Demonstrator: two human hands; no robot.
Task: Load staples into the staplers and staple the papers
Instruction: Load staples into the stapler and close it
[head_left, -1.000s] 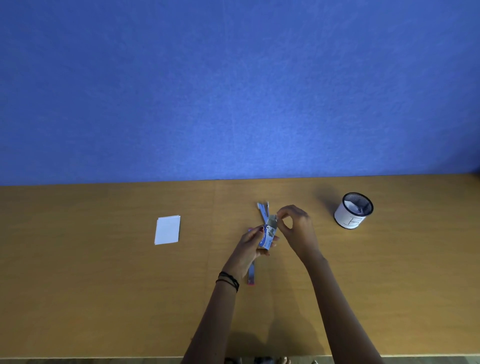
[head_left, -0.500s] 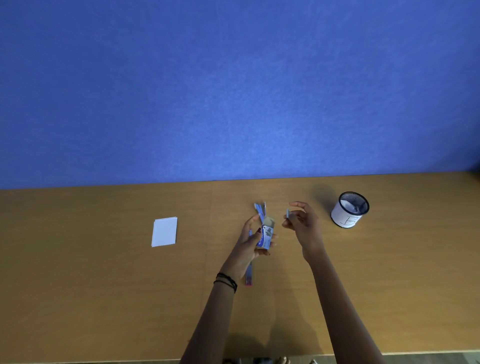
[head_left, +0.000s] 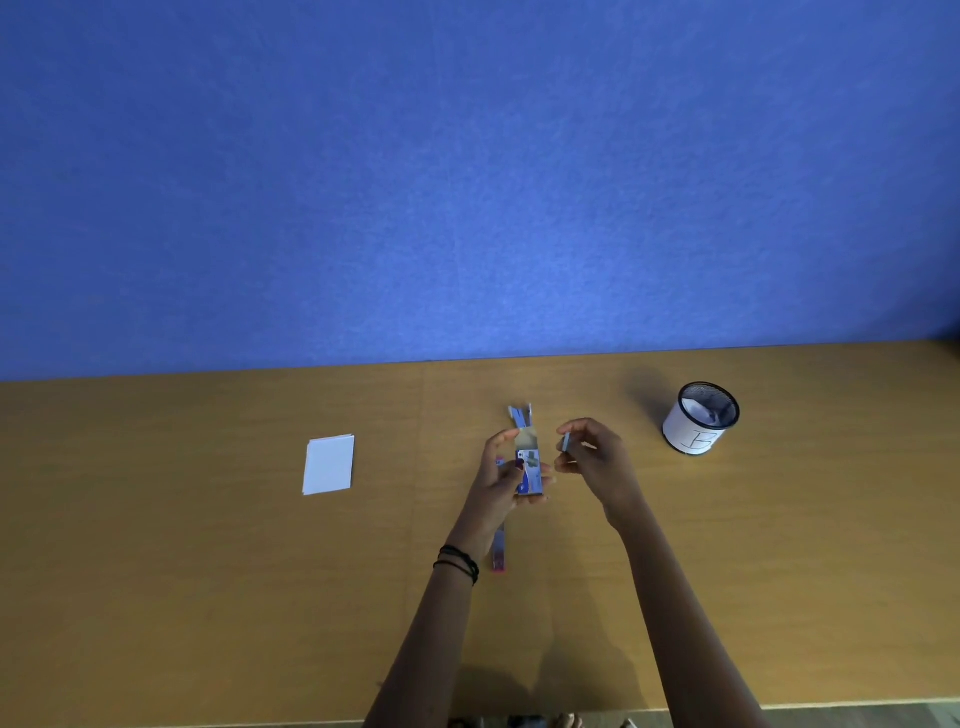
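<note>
- The left hand (head_left: 496, 480) grips a small staple box (head_left: 530, 470), its flap open, above the middle of the bench (head_left: 208, 571).
- The right hand (head_left: 597, 460) pinches a staple strip (head_left: 564, 442) in its fingertips, just beside the box and apart from it.
- The stapler (head_left: 521, 415) lies opened flat under the left hand, partly hidden.
- The papers (head_left: 329, 464) lie well to the left.
- A cup (head_left: 701, 421) stands to the right, near the back edge.

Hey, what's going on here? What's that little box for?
Someone is getting staples ready. The left hand holds a small staple box, open at the top. The right hand pinches a strip of staples beside it. An opened stapler lies on the table beneath; the stack of papers sits off to the left.
</note>
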